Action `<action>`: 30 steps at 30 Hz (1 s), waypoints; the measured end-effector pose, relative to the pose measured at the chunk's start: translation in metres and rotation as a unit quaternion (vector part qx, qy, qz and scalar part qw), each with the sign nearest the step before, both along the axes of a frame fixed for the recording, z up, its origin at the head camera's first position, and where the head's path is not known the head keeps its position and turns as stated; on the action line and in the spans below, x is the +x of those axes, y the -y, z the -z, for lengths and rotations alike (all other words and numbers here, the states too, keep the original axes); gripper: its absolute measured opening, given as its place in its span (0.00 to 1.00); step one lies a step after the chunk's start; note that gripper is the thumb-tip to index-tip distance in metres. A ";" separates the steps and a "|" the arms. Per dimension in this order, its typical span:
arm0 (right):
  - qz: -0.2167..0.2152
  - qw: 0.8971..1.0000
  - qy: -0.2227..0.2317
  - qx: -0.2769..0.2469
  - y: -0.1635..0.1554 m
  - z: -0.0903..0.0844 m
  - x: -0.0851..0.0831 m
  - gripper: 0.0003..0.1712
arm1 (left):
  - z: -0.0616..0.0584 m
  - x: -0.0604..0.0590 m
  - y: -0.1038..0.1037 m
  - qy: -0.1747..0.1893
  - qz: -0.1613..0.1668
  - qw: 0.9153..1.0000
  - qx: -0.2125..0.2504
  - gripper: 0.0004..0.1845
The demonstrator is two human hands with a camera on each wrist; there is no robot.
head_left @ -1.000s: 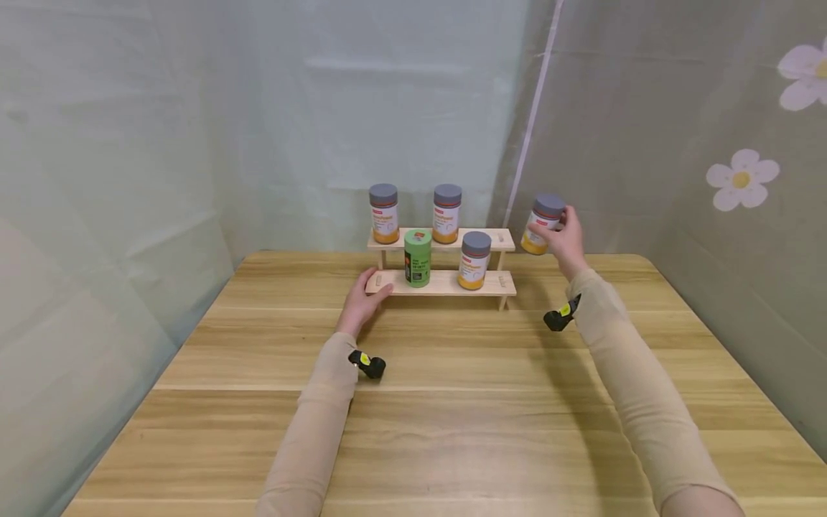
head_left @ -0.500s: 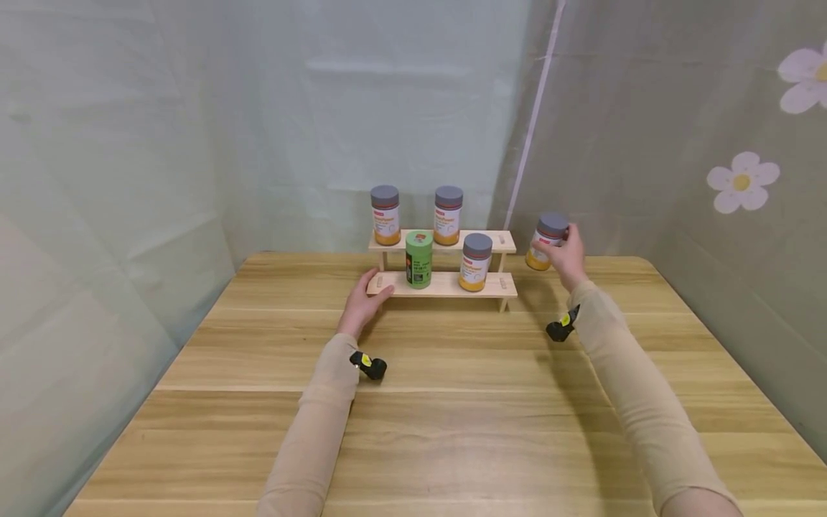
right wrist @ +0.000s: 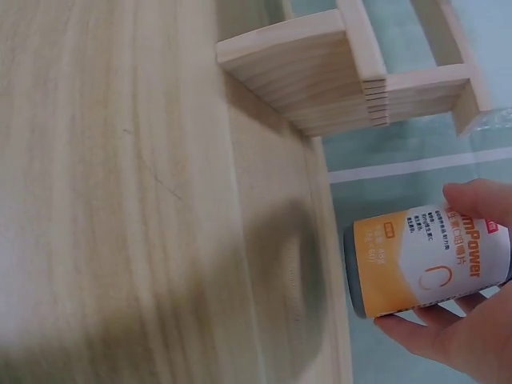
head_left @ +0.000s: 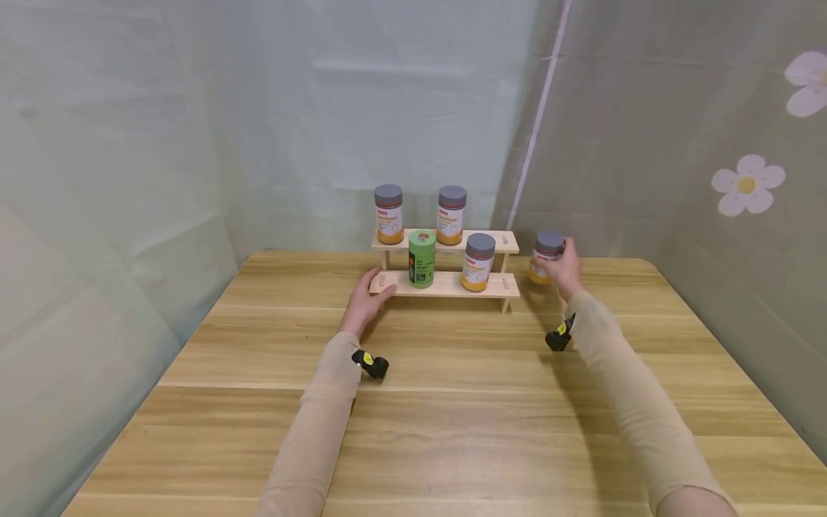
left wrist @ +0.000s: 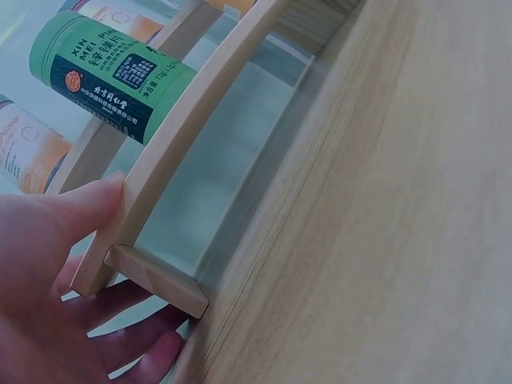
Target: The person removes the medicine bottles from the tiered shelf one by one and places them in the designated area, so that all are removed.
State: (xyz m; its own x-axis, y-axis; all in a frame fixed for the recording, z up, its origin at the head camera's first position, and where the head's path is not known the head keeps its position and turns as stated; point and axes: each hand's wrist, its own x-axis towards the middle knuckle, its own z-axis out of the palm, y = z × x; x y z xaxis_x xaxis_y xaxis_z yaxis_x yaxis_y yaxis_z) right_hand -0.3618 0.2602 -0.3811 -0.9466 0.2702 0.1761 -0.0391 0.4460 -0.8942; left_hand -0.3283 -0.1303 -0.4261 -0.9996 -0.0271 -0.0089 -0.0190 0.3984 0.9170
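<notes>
Head view, held jar: orange-labelled jar [head_left: 546, 257] with grey lid, right of frame centre, just beside the rack's right end, low over the bench.
Right hand [head_left: 565, 271]: fingers curled round that jar, grasping it.
Left hand [head_left: 363, 301]: thumb and fingers clasp the left end of the rack's lower shelf.
Rack [head_left: 446, 285]: two wooden tiers near the bench's far edge; green canister [head_left: 421, 258] and one jar [head_left: 479, 261] on the lower tier, two jars on the upper tier.
Bench [head_left: 452, 416]: bare wood across the lower frame.
</notes>
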 end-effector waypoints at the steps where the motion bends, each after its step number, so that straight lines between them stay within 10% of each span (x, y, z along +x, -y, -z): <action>1: 0.001 1.000 0.001 0.002 0.000 0.002 0.000 0.43 | 0.000 0.000 0.000 -0.001 0.001 1.000 -0.001 0.38; 30: 0.031 0.998 -0.019 0.044 0.000 0.028 -0.003 0.43 | 0.002 -0.002 0.000 -0.003 -0.001 1.000 0.001 0.38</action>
